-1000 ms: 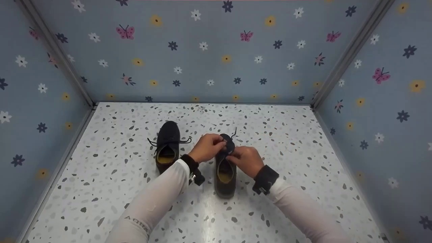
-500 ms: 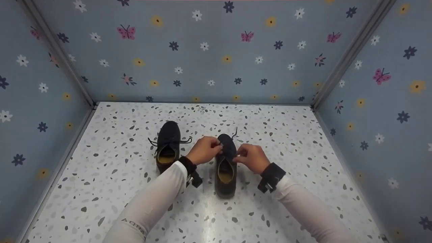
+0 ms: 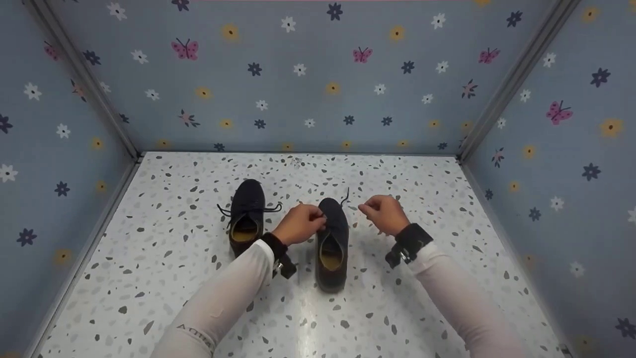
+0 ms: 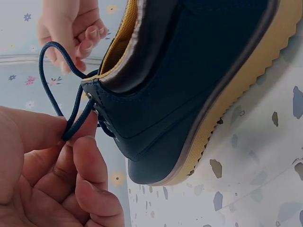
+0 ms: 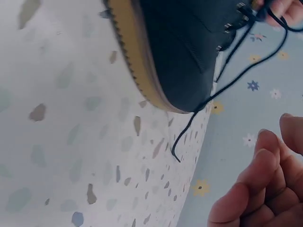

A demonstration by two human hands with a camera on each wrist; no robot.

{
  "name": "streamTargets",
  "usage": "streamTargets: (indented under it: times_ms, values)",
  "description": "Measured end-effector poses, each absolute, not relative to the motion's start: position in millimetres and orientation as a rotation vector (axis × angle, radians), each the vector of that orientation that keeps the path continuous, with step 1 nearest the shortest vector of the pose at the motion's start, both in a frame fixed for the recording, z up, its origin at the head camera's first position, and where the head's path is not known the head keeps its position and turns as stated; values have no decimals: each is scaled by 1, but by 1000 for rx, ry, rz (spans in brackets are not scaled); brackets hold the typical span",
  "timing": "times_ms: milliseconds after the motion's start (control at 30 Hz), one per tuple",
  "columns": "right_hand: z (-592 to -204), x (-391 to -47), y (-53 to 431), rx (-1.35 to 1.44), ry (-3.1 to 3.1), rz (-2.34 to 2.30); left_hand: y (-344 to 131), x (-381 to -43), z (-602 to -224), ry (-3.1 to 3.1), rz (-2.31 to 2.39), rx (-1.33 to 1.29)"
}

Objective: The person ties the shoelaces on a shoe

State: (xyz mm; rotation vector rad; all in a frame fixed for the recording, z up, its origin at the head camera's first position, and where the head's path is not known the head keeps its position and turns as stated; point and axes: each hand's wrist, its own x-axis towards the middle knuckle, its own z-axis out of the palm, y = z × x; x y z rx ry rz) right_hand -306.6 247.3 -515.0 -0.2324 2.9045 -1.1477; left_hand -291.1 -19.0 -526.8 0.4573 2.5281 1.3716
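Note:
A dark lace-up shoe (image 3: 339, 219) with a yellow lining rests upright on the speckled surface between my hands. My left hand (image 3: 300, 223) is at its laces; the left wrist view shows thumb and finger pinching the base of a raised shoelace loop (image 4: 73, 126). My right hand (image 3: 385, 215) is in the air to the right of the toe, fingers bent. In the right wrist view nothing shows between its thumb and fingertips. A loose lace end (image 5: 176, 150) trails past the toe, apart from that hand.
A matching shoe (image 3: 248, 196) with its lace tied in a bow stands to the left, partly behind my left arm. Flowered blue panels (image 3: 298, 99) enclose the speckled white surface (image 3: 422, 308) at the back and both sides.
My right hand has left the shoe's laces and moved right, then slightly away from me. My left hand has shifted a little to the left, and the shoe's toe is now uncovered.

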Motion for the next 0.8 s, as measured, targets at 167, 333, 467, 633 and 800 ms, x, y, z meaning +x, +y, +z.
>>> streamTargets:
  times_ms: [167,333,467,633,800]
  values:
    - [-515,-315,243,-177,2839,-1175,-19,-291,-528,2530,1379,464]
    - [-518,-319,231,-186,2779,-1136,-18,-291,-529,2526,1390,476]
    - [-518,-321,221,-229,2745,-1099,-19,-291,-530,2540,1386,495]
    - [-517,-325,210,-280,2707,-1032,-19,-292,-531,2530,1383,499]
    - [-515,-325,202,-316,2632,-945,-18,-293,-531,2525,1372,513]
